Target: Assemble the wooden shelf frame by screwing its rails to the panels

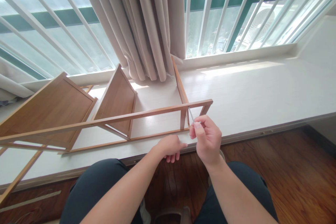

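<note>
Daylight enters through a barred window [236,10] with a beige curtain [147,24] gathered at its centre; below it runs a broad white ledge [262,91], and below that a dark wooden floor [288,175].

Largest item on the ledge is a wooden shelf frame [110,120], lying on its side. It consists of two flat panels [52,108] joined by long thin rails, with a short upright [183,119] near the right end.

Handling, as a judgement: the frame appears light and stiff, but the slim rails may flex or crack if loaded mid-span. Take hold close to a joint or on a panel edge, not at the middle of a rail.

Left hand [170,147] is curled with knuckles down at the lower rail [157,134], near the right end of the frame; whether it actually grips the rail cannot be told.

Right hand [207,138] is closed in a pinch on a thin metal tool [191,114], probably a hex key. The tip meets the joint where the upright joins the top rail [147,113]. The tool is small and smooth, so it may slip between the fingers
</note>
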A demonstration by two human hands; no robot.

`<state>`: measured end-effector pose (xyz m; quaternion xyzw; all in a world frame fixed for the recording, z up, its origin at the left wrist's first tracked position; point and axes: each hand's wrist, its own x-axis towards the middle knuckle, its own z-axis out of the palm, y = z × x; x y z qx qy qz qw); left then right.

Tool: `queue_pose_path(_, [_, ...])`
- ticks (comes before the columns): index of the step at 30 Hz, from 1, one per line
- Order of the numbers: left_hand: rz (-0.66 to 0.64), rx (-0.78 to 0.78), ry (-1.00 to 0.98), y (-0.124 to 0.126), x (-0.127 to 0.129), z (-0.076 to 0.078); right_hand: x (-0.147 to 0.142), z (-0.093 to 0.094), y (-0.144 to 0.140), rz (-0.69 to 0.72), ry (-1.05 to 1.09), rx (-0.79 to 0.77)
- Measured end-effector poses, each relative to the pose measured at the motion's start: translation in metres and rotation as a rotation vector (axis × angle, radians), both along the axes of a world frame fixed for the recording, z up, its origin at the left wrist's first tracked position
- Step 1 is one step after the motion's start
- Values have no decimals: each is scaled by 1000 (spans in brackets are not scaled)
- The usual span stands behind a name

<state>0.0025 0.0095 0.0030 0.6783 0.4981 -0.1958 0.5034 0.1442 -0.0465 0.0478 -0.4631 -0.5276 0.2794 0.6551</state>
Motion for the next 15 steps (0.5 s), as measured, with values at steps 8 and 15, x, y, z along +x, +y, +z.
queue_pose_path(8, [-19,11,-15,0,-1,0,-5,6,3,135,297,-78])
queue_pose_path(15, [-10,12,-19,0,-2,-4,-5,2,3,173,380,-82])
